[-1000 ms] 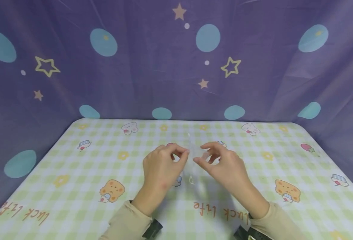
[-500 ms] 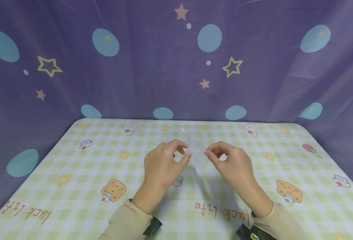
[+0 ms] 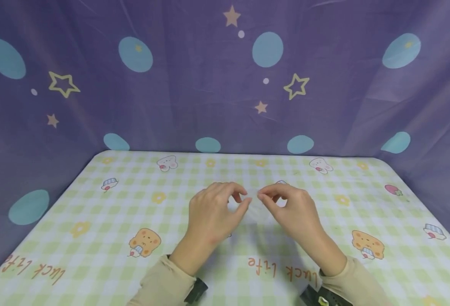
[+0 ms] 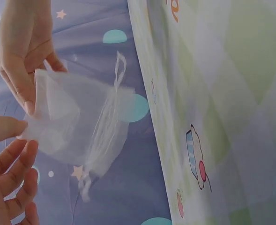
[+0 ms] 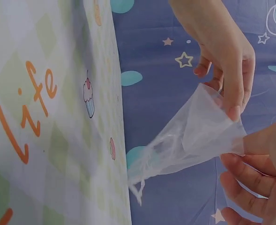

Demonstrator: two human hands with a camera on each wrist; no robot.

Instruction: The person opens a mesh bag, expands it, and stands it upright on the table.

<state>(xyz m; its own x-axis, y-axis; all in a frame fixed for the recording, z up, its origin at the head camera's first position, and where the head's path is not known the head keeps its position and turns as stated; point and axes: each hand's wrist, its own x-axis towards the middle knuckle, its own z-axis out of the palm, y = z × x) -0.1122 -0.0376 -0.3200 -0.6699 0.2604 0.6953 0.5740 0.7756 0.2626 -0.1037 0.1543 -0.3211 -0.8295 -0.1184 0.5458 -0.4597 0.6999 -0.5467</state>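
Note:
A sheer white drawstring bag (image 4: 72,112) hangs between my two hands, its cords dangling from the lower end. In the right wrist view its plain edge is uppermost and the bag (image 5: 189,136) tapers down to the gathered cord loops. My left hand (image 3: 213,212) holds this edge, its thumb (image 5: 234,112) lying over the fabric and its fingers behind. My right hand (image 3: 295,212) pinches the other corner between thumb and index finger. The fingertips of both hands are close together. From the head view the bag (image 3: 256,216) shows only as a faint translucent patch below the fingers.
A green-and-white checked tablecloth (image 3: 114,216) with printed cartoons covers the table under my hands. Behind and at the sides hangs a purple curtain (image 3: 209,114) with stars and blue ovals. Dark straps (image 3: 196,291) show at both sleeves.
The right thumb and index finger, apart a second ago, have come together on the bag. My left hand has shifted right, and the bag's end no longer shows above the hands.

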